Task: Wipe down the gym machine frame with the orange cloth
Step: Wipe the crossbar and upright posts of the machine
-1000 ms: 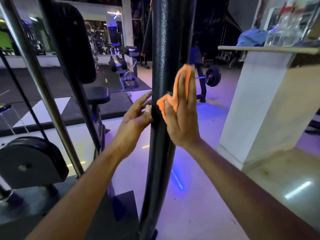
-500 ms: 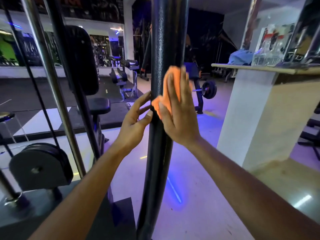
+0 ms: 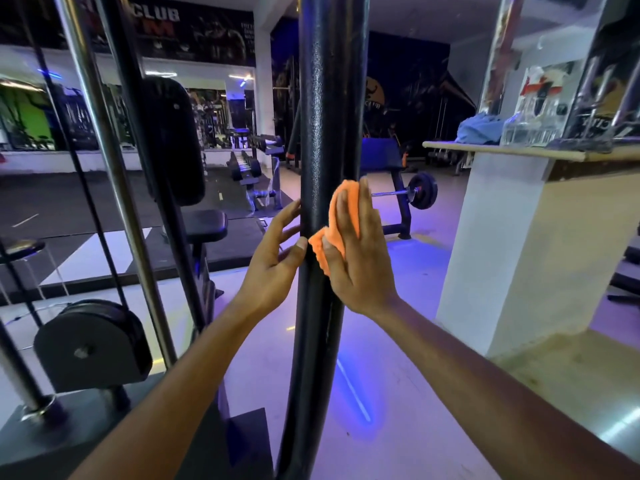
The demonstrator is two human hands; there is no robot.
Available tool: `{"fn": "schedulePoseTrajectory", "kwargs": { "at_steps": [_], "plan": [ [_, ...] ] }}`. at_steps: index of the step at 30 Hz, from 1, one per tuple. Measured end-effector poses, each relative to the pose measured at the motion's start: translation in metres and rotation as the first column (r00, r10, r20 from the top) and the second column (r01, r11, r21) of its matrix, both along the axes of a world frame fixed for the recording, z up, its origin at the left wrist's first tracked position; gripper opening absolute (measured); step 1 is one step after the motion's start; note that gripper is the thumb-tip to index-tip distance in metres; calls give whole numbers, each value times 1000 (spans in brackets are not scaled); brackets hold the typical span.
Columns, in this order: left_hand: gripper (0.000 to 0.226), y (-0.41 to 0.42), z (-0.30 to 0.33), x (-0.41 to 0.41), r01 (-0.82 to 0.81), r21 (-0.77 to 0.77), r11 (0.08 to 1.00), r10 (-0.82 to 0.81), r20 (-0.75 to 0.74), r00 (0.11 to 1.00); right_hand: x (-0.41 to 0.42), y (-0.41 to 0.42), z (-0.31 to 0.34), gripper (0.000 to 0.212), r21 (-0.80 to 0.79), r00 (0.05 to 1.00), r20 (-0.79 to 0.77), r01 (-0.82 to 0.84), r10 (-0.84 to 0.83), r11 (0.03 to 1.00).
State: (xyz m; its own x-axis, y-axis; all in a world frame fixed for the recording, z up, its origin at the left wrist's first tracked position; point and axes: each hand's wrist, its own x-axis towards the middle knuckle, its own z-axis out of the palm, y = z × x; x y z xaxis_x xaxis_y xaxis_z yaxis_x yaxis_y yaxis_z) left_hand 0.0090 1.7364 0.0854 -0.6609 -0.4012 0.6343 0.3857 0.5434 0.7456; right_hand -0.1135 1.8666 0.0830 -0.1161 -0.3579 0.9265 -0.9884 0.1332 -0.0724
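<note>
A thick black upright post (image 3: 327,109) of the gym machine frame runs from top to bottom through the middle of the head view. My right hand (image 3: 356,258) presses the orange cloth (image 3: 337,216) flat against the right side of the post, fingers straight and pointing up. The cloth bunches out under my thumb and above my fingertips. My left hand (image 3: 273,261) rests on the left side of the post at the same height, fingers loosely extended, thumb touching the metal.
A chrome guide rod (image 3: 114,188), a black cable and a round black pulley cover (image 3: 91,344) stand to the left. A padded seat (image 3: 204,225) is behind them. A white counter (image 3: 512,244) with a blue cloth on top stands to the right. A barbell (image 3: 420,192) lies behind the post.
The view has tilted upward, showing more of the post's upper part. My right hand with the cloth has slid slightly up the post; my left hand keeps its place beside it.
</note>
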Motion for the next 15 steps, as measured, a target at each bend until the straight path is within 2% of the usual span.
{"fn": "schedulePoseTrajectory", "kwargs": {
  "at_steps": [5,7,11,15],
  "plan": [
    [58,8,23,-11,3,-40,999,-6,-86,996,-16,-24,125,65,-196,994,-59,-106,96,975],
    [61,11,40,-15,-47,-109,993,33,-128,991,-21,-21,133,63,-179,986,-66,-160,150,971],
    [60,8,71,-20,-149,-250,957,102,-189,977,-25,-6,100,63,-94,979,-21,-204,203,974],
    [60,6,103,-26,-211,-343,915,128,-248,960,-29,-15,188,64,-137,970,-101,-233,220,963]
  ]
}}
